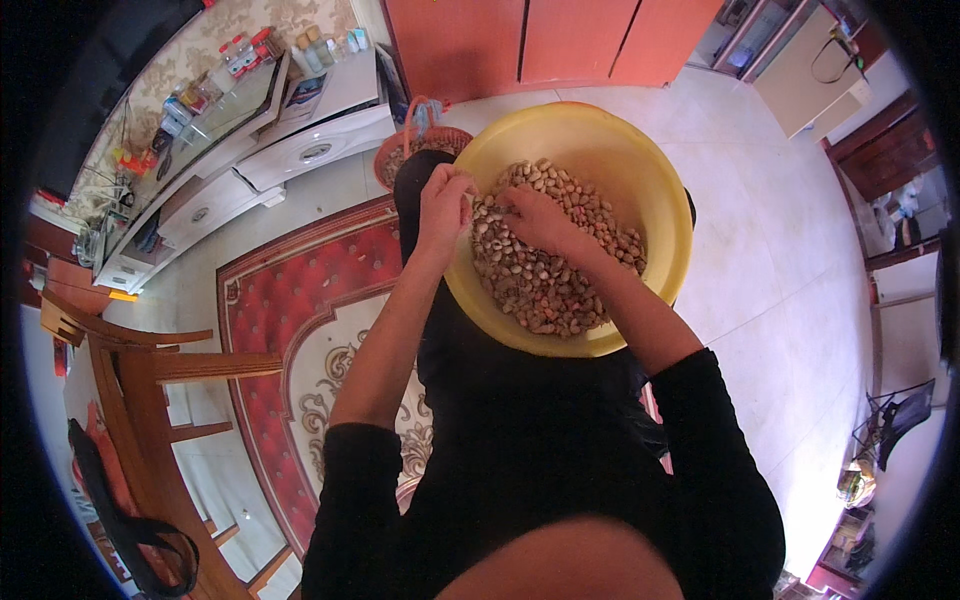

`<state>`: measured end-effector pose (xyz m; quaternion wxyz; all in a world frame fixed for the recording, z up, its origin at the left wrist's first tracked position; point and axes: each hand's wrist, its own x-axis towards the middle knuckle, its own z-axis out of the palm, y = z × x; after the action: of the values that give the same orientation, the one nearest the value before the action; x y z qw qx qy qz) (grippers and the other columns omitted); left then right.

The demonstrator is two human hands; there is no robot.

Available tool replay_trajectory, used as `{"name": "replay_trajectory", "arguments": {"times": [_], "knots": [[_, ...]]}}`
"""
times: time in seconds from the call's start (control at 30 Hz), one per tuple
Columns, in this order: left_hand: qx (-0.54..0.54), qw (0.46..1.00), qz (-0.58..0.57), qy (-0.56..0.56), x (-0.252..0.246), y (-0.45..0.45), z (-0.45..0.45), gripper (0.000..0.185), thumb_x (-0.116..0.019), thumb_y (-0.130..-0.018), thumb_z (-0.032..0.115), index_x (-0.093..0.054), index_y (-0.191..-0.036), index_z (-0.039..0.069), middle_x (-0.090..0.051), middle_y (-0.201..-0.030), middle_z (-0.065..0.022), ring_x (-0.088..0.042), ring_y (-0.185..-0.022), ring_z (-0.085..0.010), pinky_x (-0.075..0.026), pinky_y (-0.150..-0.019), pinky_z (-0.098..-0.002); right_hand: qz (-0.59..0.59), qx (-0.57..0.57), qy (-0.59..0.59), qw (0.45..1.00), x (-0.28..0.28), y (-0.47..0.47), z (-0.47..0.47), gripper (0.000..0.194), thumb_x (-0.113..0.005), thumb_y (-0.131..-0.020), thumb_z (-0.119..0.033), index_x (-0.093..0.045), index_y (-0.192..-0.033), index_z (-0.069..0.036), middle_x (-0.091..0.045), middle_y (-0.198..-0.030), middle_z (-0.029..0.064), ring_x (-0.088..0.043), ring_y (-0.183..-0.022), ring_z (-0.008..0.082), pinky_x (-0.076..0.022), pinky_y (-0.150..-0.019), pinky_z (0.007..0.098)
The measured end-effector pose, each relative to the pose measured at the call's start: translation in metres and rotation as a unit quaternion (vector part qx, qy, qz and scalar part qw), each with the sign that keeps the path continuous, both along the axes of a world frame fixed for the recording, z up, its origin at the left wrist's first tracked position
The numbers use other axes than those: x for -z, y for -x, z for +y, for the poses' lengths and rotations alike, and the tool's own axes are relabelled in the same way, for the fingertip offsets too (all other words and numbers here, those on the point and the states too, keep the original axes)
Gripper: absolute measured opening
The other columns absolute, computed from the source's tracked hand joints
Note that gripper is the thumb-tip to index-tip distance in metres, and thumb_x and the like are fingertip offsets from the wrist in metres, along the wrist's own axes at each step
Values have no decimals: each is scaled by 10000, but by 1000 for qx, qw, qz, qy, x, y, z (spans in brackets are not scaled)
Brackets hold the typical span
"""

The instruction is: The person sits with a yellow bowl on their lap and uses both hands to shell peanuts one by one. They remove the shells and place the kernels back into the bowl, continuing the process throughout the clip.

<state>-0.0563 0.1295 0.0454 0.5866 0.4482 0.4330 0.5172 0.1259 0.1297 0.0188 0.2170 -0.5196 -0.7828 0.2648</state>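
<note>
A large yellow plastic basin [652, 195] rests on my lap, holding a heap of unshelled peanuts [536, 281]. Over the basin's left rim is my left hand [448, 206], its fingers curled and the fingertips drawn together. Whether something small sits between them is too fine to make out. My right hand [538, 219] reaches inside the basin, low over the peanuts at the upper left of the heap. Its fingers bend toward the left hand, and the fingertips are partly hidden, so I cannot see if they hold a peanut.
A red woven basket [386, 161] with a handle stands on the floor beyond my left knee. A patterned red rug [315, 262] lies to the left, beside a wooden chair [142, 375]. A white cabinet [315, 150] with jars on top lines the wall; red-brown doors [465, 52] stand ahead.
</note>
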Motion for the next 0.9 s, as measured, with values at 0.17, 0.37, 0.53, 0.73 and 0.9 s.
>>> {"name": "replay_trajectory", "arguments": {"times": [0.17, 0.37, 0.53, 0.73, 0.9], "knots": [[-36, 910, 374, -177, 1, -17, 13, 248, -514, -913, 256, -532, -1021, 33, -645, -879, -184, -623, -839, -382, -481, -756, -439, 28, -32, -87, 995, -5, 5, -12, 268, -581, -784, -77, -612, -1042, -12, -597, -1010, 216, -575, -996, 390, -471, -862, 465], [2, 889, 433, -152, -11, -32, -7, 267, -508, -932, 287, -537, -1048, 49, -649, -908, -224, -619, -896, -415, -470, -771, -495, 31, -48, -103, 993, -17, 4, -34, 230, -580, -781, -62, -626, -998, -3, -605, -1005, 231, -571, -985, 412, -478, -837, 486], [-134, 898, 369, -198, -24, -17, 9, 223, -526, -927, 265, -547, -1044, 76, -653, -916, -182, -622, -882, -404, -468, -776, -492, 95, -36, -119, 988, -12, 4, -41, 246, -595, -814, -58, -586, -1053, -1, -592, -923, 190, -581, -931, 355, -478, -828, 419], [-115, 834, 512, -173, -20, -1, 31, 259, -537, -920, 239, -554, -1141, 105, -657, -955, -158, -646, -897, -351, -485, -757, -455, 202, 70, -70, 974, -9, 23, -11, 379, -592, -813, -60, -507, -1176, 7, -603, -970, 191, -601, -951, 315, -481, -840, 383], [-110, 848, 490, -168, -7, 2, 23, 177, -541, -911, 219, -541, -1050, 110, -655, -944, -146, -624, -892, -385, -472, -741, -478, 142, 45, -32, 988, 9, 42, 5, 457, -622, -814, -100, -469, -1227, 20, -609, -1062, 200, -609, -998, 309, -478, -865, 393]]}}
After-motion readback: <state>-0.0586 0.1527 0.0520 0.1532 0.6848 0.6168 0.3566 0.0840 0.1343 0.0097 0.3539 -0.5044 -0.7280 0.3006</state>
